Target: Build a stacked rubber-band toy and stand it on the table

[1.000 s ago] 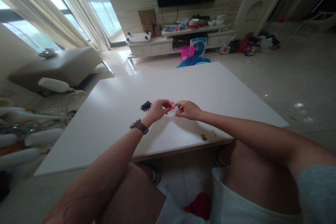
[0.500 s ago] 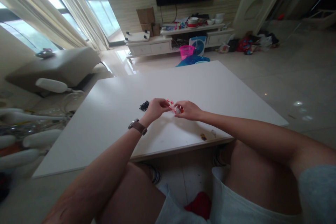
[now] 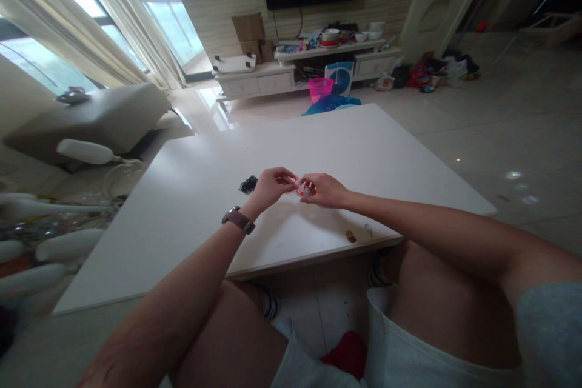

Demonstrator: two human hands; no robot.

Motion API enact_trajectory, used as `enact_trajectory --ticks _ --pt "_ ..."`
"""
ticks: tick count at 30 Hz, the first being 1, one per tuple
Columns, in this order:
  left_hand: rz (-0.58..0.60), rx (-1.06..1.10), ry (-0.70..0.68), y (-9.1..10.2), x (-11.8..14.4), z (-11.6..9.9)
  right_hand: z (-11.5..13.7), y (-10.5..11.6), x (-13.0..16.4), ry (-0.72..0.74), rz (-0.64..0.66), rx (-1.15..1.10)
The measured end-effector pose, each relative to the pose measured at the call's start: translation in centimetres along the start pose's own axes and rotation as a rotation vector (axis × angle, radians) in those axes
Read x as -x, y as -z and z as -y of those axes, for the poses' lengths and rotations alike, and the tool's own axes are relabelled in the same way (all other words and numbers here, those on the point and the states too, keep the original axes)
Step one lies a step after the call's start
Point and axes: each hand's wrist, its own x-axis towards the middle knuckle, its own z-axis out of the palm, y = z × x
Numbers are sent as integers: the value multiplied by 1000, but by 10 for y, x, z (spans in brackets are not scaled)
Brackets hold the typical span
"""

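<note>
Over the middle of the white table, my left hand (image 3: 271,185) and my right hand (image 3: 326,190) meet around a small red-and-white packet (image 3: 306,190), which looks like crinkled plastic. The left fingertips pinch its left end. Its right part is gripped between my right thumb and fingers, which partly cover it. Just left of my left hand lies a tangled heap of thin black loops (image 3: 248,184). Closer to the front edge rest a small yellow-and-dark figure (image 3: 350,236) and a small pale, see-through piece (image 3: 368,230).
The white table (image 3: 200,242) spreads before my knees. White-padded chairs (image 3: 86,150) stand on the left. Beyond the table are a pink basket (image 3: 320,90), a blue plastic bag (image 3: 331,104) and a low white cabinet (image 3: 254,82) with bowls and boxes.
My left fingers have shifted slightly over the packet's left end, and less of its red edge shows above them. The view has moved a little; both hands keep their hold.
</note>
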Motion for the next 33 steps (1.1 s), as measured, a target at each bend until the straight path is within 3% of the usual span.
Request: enact_trajectory --ticks 13,19,25,33 --pt "105 -11 -27 6 0 -7 2 4 -1 -26 -3 -67" --pt "24 -22 -62 6 0 -6 5 4 0 -32 8 -62" --pt "-8 37 22 5 3 -7 5 4 0 -34 3 -75" --pt "21 145 29 2 3 -9 7 6 0 -37 -9 -95"
